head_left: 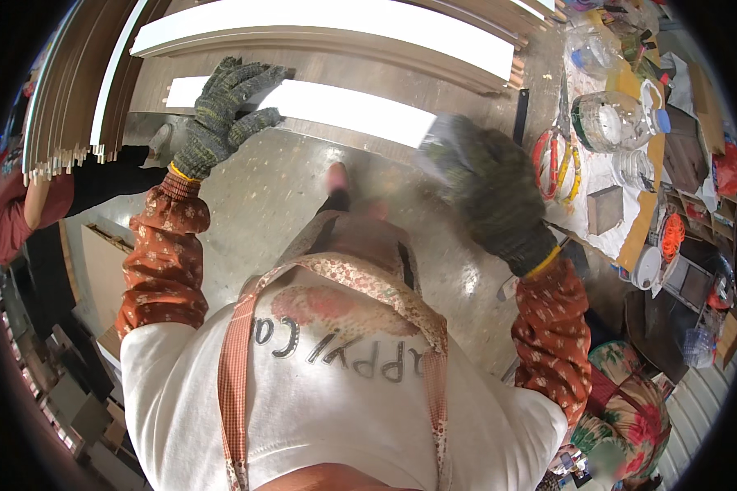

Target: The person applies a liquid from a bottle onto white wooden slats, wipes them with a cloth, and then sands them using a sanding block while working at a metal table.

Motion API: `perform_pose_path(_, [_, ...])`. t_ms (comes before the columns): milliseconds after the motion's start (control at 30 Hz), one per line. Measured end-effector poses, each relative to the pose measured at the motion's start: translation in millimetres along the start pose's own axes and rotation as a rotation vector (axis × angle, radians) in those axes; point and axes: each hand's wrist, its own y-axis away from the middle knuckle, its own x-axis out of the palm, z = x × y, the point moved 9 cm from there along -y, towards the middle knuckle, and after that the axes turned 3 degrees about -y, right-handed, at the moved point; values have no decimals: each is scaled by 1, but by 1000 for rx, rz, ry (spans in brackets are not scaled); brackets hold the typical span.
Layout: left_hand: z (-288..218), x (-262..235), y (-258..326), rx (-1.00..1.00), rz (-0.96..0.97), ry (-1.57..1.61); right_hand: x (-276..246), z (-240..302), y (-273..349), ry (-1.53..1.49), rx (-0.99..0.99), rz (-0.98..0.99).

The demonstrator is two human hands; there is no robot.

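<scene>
A long white strip (344,108) lies near the front edge of a brown work surface. My left hand (221,110), in a dark grey-green knitted glove, rests across its left part, fingers spread and laid flat. At the strip's right end is my right hand (495,188), in a matching glove and smeared by motion. Around its fingertips is a pale, blurred patch; whether that is a cloth or only the moving glove, I cannot make out. This hand covers the strip's right end.
Beyond the strip lies a stack of white-topped boards (327,29), with more upright boards (78,90) at far left. A side table at right holds a plastic jug (614,121), red and yellow tape rolls (555,166) and a small block (605,210). People are at both sides.
</scene>
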Motion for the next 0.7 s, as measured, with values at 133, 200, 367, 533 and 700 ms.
perform_pose_path(133, [1,-3,-4,-35,11,47,19,26,-29,-82,-191,-30])
perform_pose_path(200, [4,-1,-2,-6,-6,73,9,19,-23,-94,-146,162])
perform_pose_path(367, [7,0,3,38,-65,67,16,6,-19,-32,-65,328])
perform_pose_path(533, [9,2,1,23,-37,78,4,-2,-10,-61,-141,243])
perform_pose_path(700, [14,6,7,21,-48,20,11,-2,-11,-65,-123,359])
